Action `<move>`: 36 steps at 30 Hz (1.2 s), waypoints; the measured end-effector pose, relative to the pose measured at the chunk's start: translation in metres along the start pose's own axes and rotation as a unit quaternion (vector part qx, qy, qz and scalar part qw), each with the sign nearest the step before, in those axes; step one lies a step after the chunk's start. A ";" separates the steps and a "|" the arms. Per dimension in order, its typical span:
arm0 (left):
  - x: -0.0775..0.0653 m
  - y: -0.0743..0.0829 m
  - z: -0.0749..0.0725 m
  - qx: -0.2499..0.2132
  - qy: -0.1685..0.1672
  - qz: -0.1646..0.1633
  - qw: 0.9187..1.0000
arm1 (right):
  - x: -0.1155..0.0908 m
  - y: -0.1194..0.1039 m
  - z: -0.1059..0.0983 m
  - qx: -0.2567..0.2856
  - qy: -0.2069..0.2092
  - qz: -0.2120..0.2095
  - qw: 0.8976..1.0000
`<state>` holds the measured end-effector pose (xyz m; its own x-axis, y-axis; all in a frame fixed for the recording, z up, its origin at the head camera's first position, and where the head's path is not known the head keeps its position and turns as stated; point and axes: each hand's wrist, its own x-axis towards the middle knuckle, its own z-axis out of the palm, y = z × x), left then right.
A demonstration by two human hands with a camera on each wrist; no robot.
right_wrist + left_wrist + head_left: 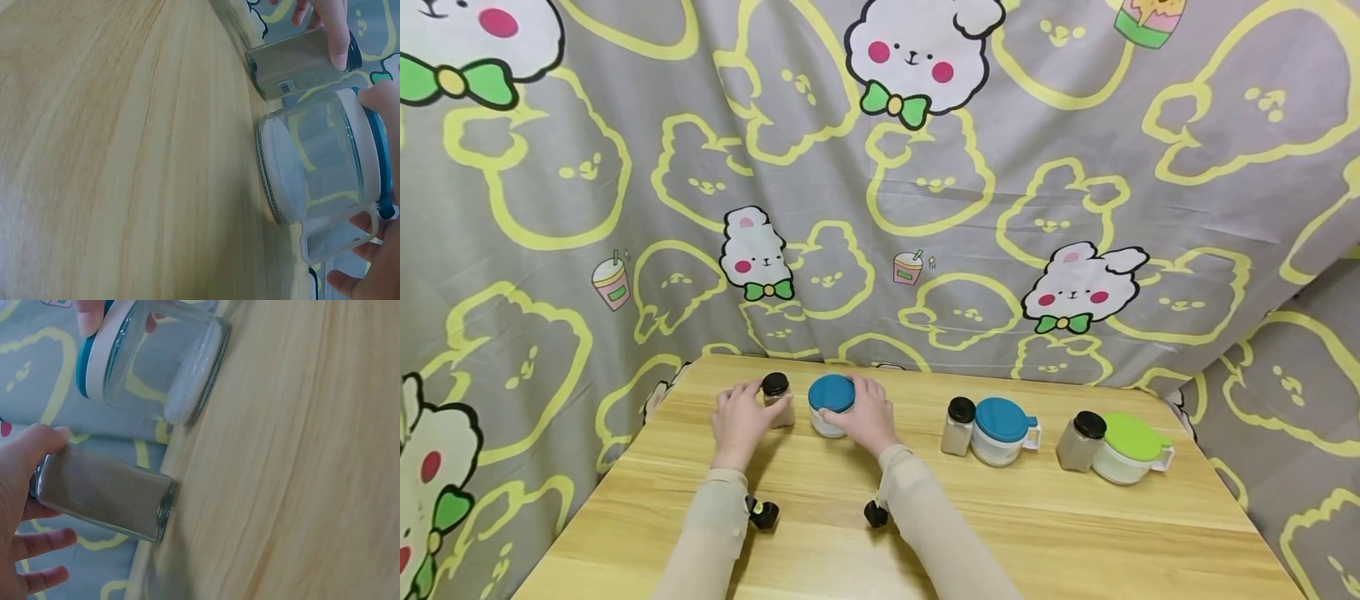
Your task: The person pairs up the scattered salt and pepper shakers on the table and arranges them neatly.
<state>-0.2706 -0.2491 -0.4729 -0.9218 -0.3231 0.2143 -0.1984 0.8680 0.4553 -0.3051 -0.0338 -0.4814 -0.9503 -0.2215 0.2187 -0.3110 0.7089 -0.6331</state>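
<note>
My left hand point(741, 421) pinches a small square glass jar with a black lid point(103, 490) near its top, thumb on one side. Brownish-grey powder fills that jar, and its base is right at the table surface. Just to its right, my right hand point(868, 412) grips a round clear jar with a blue lid point(319, 162) by the lid. A layer of white contents lies in the bottom of the round jar, and a clear handle sticks out from its side, near my right fingers. The two jars stand side by side with a narrow gap at the back left of the table.
Farther right stand another black-lidded jar point(958, 427) with a blue-lidded jar point(1002, 429), then a third black-lidded jar point(1081, 442) beside a green-lidded jar point(1129, 448). They rest on a wooden table point(1060, 533). A patterned grey curtain point(850, 192) hangs behind its back edge.
</note>
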 end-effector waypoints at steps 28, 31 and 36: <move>-0.016 0.025 0.015 -0.023 0.013 0.034 0.999 | -0.014 0.020 -0.009 0.015 0.023 -0.004 1.000; -0.017 0.026 0.016 -0.021 0.013 0.036 0.999 | -0.017 0.021 -0.011 0.022 0.021 -0.001 1.000; -0.018 0.028 0.019 -0.020 0.012 0.039 0.999 | -0.020 0.023 -0.014 0.030 0.017 0.003 0.999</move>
<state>-0.2655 -0.2118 -0.4804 -0.9255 -0.2640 0.2714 -0.1118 0.8754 0.4703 -0.2927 -0.0041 -0.4902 -0.9516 -0.1929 0.2392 -0.3059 0.6682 -0.6781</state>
